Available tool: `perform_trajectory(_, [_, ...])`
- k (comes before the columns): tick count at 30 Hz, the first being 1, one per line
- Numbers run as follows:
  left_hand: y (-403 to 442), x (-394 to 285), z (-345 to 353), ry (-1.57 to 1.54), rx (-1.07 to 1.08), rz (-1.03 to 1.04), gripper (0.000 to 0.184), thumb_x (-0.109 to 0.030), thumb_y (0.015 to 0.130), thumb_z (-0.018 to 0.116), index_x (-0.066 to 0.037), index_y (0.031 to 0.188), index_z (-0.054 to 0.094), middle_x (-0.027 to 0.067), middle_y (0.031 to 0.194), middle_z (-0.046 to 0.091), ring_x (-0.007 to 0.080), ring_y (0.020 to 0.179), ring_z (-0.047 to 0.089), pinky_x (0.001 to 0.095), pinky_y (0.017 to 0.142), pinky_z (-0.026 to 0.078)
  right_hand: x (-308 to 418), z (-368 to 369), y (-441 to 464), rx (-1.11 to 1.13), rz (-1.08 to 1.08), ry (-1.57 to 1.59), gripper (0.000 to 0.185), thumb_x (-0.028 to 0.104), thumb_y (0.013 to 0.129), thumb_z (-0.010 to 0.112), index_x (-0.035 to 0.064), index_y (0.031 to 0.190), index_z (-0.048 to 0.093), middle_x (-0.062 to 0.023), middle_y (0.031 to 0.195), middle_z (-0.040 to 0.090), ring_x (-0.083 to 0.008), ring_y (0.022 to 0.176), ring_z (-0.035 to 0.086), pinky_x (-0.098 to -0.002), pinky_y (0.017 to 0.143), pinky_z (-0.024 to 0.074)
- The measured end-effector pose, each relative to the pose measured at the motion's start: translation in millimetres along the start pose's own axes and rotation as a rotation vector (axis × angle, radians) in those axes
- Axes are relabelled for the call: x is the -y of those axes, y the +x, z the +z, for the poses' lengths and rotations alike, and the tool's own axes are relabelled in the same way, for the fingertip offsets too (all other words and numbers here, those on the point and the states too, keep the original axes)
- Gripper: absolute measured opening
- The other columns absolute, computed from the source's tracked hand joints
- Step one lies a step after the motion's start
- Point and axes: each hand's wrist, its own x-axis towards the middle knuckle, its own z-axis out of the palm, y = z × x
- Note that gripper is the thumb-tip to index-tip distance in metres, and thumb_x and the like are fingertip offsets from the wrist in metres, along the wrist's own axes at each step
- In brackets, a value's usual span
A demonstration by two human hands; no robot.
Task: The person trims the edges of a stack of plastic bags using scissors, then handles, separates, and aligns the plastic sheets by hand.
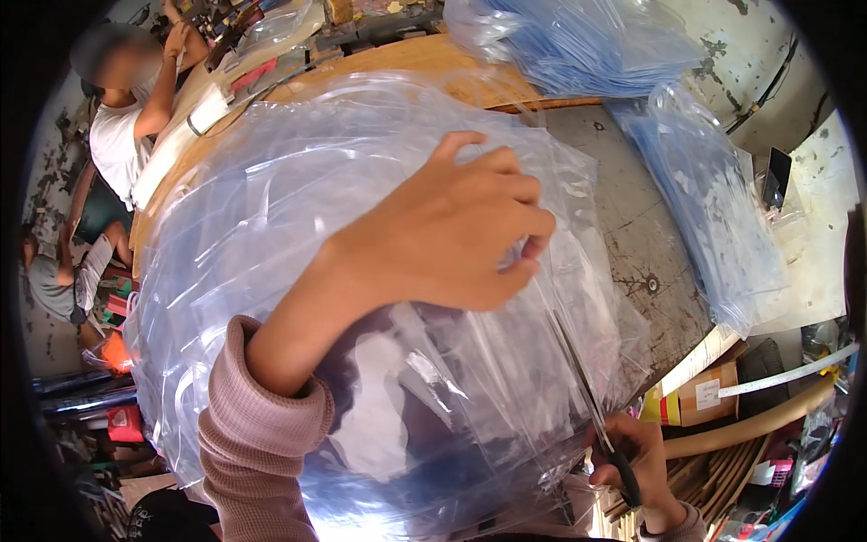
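Note:
A large heap of clear plastic sheets (271, 226) spreads across the table before me. My left hand (461, 226) is above its middle, with thumb and forefinger pinched on a clear plastic edge and the other fingers bent and apart. In my right hand (637, 452), at the lower right, is a pair of scissors (582, 384) with a black handle. The blades point up and away, along the plastic below my left hand, and look close together. Whether they touch the plastic I cannot tell.
Stacked bluish plastic sheets (596, 45) lie at the back, and another stack (709, 208) at the right. Beyond it rests a dark phone (777, 178). A cardboard box (709, 393) and wooden sticks stand lower right. Two people (117, 135) are at the left.

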Motion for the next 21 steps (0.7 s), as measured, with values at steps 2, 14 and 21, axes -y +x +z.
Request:
perform_trajectory(2, [-2, 7, 1, 0.149, -0.047, 0.045, 0.007, -0.015, 0.077, 0.060, -0.011, 0.081, 0.055, -0.0014, 0.073, 0.052, 0.0198, 0.082, 0.050, 0.0406, 0.091, 0.031, 0, 0, 2, -0.020, 0.012, -0.014, 0.062, 0.044, 0.058, 0.084, -0.0039, 0.087, 0.058, 0.0022, 0.056, 0.049, -0.0031, 0.048, 0.041, -0.0191, 0.045, 0.0247])
perform_trajectory(14, [3, 9, 3, -0.184, 0.098, -0.030, 0.011, -0.020, 0.080, 0.061, -0.012, 0.076, 0.054, -0.0024, 0.071, 0.051, 0.0164, 0.078, 0.048, 0.0360, 0.085, 0.032, 5, 2, 7, 0.011, -0.039, -0.080, 0.065, 0.050, 0.060, 0.081, -0.0029, 0.088, 0.056, 0.0030, 0.058, 0.049, -0.0033, 0.051, 0.041, -0.0192, 0.047, 0.0248])
perform_trajectory(21, [3, 9, 3, -0.183, 0.117, -0.074, 0.013, -0.022, 0.080, 0.061, -0.012, 0.075, 0.054, -0.0030, 0.071, 0.052, 0.0155, 0.077, 0.048, 0.0347, 0.079, 0.032, 8, 5, 5, 0.001, -0.024, -0.103, 0.065, 0.052, 0.059, 0.081, -0.0016, 0.086, 0.056, 0.0043, 0.057, 0.047, -0.0024, 0.052, 0.039, -0.0194, 0.047, 0.0228])
